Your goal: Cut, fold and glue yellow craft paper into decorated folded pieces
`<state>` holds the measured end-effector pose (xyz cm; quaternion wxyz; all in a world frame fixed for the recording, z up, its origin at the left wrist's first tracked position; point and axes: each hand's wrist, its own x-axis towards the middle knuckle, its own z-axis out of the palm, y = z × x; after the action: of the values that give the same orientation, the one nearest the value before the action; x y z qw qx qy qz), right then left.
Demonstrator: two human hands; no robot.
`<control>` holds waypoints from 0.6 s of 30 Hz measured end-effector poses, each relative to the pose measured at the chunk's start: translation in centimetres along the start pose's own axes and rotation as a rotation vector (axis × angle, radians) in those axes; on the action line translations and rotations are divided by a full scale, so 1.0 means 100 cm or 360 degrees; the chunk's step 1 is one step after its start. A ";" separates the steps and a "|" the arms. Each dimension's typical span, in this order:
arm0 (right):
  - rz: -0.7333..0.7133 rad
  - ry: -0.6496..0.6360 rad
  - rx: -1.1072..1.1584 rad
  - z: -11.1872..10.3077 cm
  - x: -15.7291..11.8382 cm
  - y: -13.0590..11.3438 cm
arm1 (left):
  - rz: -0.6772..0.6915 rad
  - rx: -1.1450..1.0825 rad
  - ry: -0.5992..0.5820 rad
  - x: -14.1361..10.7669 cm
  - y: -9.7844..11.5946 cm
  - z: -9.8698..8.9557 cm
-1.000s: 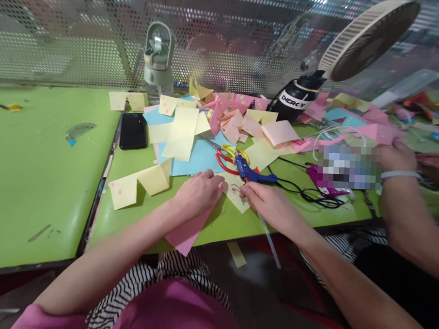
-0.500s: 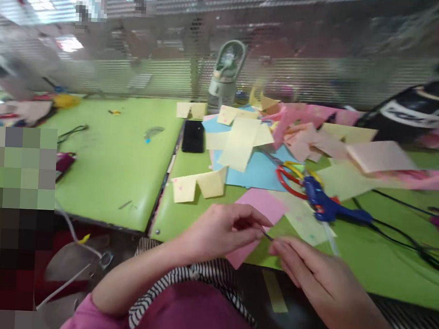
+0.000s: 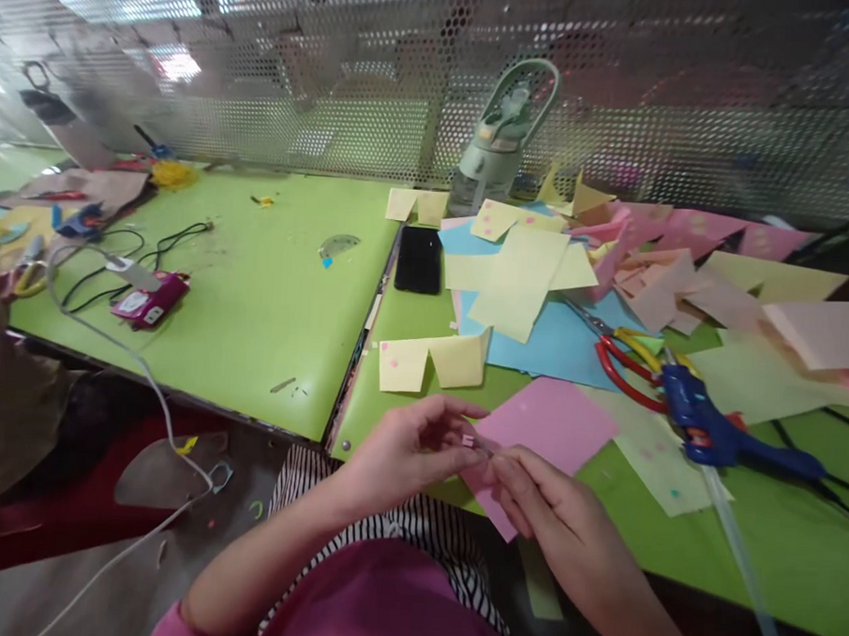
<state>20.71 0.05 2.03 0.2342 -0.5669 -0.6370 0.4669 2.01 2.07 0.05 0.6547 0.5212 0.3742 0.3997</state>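
My right hand (image 3: 553,511) is closed, its thumb and fingers pinching a thin dark stick-like tool (image 3: 484,448). The tool's far end reaches to a tiny pink piece (image 3: 469,441), perhaps paper, among the fingers of my left hand (image 3: 411,449). My left hand is curled with thumb and fingertips close around that end; the exact contact is too small to make out. Under both hands lies a pink paper sheet (image 3: 550,422), partly hanging over the table edge. Just beyond my left hand stands a folded cream paper strip (image 3: 403,369) with pink spots.
Right of my hands lie a blue glue gun (image 3: 702,414) and red-and-yellow-handled scissors (image 3: 629,374). A blue sheet (image 3: 570,348) carries cream papers. Behind are a phone (image 3: 419,260) and water bottle (image 3: 492,157). A white cable (image 3: 158,391) hangs at left beside another person's arm.
The view has shifted, so the table things appear farther right. My hands have come closer together, and the tiny pink piece now shows at the tool's end.
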 end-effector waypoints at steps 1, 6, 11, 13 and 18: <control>0.0015 -0.0014 0.0012 0.001 0.001 0.000 | -0.0010 -0.0020 0.0006 0.000 -0.001 -0.001; 0.0075 -0.0037 0.0040 0.003 0.003 -0.001 | -0.0028 -0.0117 0.0005 0.002 -0.002 -0.003; -0.0016 0.0057 -0.0151 0.001 0.002 -0.003 | -0.0130 -0.0177 -0.0001 0.005 -0.003 -0.003; -0.0094 0.0120 -0.0282 0.001 0.001 -0.002 | -0.0176 -0.0224 -0.0020 0.005 -0.002 0.000; -0.0516 0.0362 -0.0594 0.012 -0.012 -0.001 | -0.0279 -0.0407 0.0014 0.003 -0.001 0.011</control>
<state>19.96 -1.52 1.84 0.2675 -0.5395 -0.7642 0.2310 3.17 1.90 0.14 0.7465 0.3972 0.3671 0.3876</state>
